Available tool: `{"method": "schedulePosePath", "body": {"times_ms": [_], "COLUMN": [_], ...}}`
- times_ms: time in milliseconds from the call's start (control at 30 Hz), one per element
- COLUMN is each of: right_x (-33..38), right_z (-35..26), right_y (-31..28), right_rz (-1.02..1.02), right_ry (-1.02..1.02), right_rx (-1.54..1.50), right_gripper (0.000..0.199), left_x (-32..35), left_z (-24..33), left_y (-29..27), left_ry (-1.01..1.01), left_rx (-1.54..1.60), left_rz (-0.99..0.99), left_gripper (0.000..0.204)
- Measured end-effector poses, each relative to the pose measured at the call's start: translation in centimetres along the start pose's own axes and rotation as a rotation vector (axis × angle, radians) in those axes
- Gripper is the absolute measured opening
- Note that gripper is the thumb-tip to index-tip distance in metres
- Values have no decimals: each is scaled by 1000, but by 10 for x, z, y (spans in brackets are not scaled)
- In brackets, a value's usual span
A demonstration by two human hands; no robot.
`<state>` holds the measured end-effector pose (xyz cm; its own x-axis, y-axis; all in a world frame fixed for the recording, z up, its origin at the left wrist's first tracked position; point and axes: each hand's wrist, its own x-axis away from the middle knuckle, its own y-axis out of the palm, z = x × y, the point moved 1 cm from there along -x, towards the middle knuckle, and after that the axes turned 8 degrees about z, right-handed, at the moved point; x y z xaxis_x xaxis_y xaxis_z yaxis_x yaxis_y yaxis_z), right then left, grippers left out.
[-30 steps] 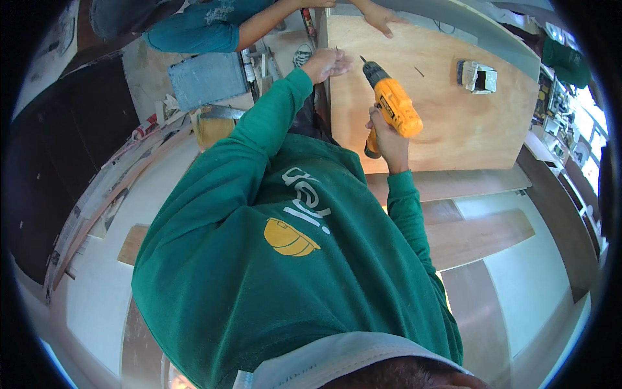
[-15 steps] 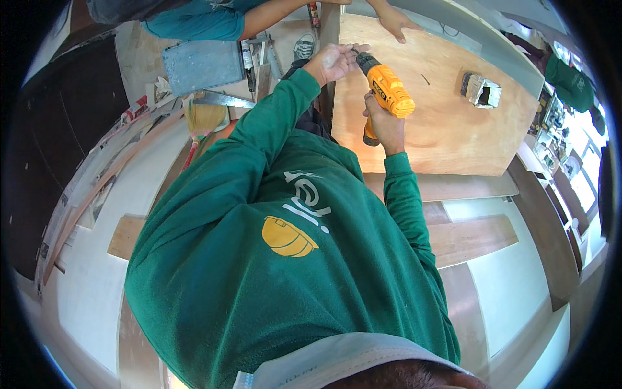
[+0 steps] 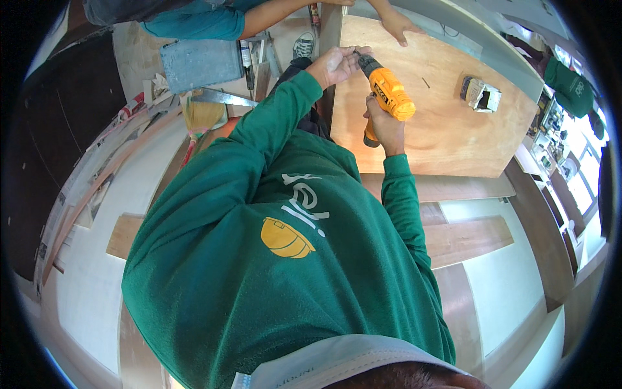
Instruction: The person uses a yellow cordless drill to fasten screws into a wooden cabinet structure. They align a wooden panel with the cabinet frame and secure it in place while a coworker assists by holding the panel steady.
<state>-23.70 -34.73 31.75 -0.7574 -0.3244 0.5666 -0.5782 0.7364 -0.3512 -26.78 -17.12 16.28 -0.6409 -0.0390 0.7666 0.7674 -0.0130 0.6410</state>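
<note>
My right hand point(image 3: 387, 124) is wrapped round the grip of a yellow and black cordless drill point(image 3: 391, 94). The drill's chuck points up and left, over the far left corner of a light plywood panel point(image 3: 440, 133). Right at the drill's tip, my left hand point(image 3: 335, 67) is turned partly palm up, with its fingers bent together round the bit end. Whatever those fingers pinch is too small to make out. A small dark screw-like piece point(image 3: 426, 83) lies on the panel, right of the drill.
Another person's hand point(image 3: 400, 27) rests on the panel's far edge. A small open box point(image 3: 481, 94) sits on the panel's right part. To the left are a hand saw point(image 3: 223, 98), a brush point(image 3: 203, 117), a blue-grey board point(image 3: 201, 65) and a caulk tube point(image 3: 246, 57). Wooden boards point(image 3: 470, 241) lie lower right.
The drill and both my hands stay nearly in place, with only a slight shift. The other person's hand still lies on the panel.
</note>
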Motion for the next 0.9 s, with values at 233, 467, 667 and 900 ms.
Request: {"method": "schedulePosePath", "body": {"times_ms": [233,467,667,900], "right_x": [5,4,1,-4], "right_z": [-11,-12,-3,12], "right_y": [6,9,1,-2], "right_rz": [27,84,62,28], "right_ry": [-34,-68,-88,-63], "right_rx": [-125,-166,-11,40], "right_gripper": [26,28,29,29], "left_x": [-1,-8,2,4], "left_z": [1,7,3,5], "left_y": [3,13,18,27], "left_ry": [74,84,69,75], "left_rx": [4,8,104,116], "left_rz": [58,-1,52,86], "left_gripper": [36,38,35,40]}}
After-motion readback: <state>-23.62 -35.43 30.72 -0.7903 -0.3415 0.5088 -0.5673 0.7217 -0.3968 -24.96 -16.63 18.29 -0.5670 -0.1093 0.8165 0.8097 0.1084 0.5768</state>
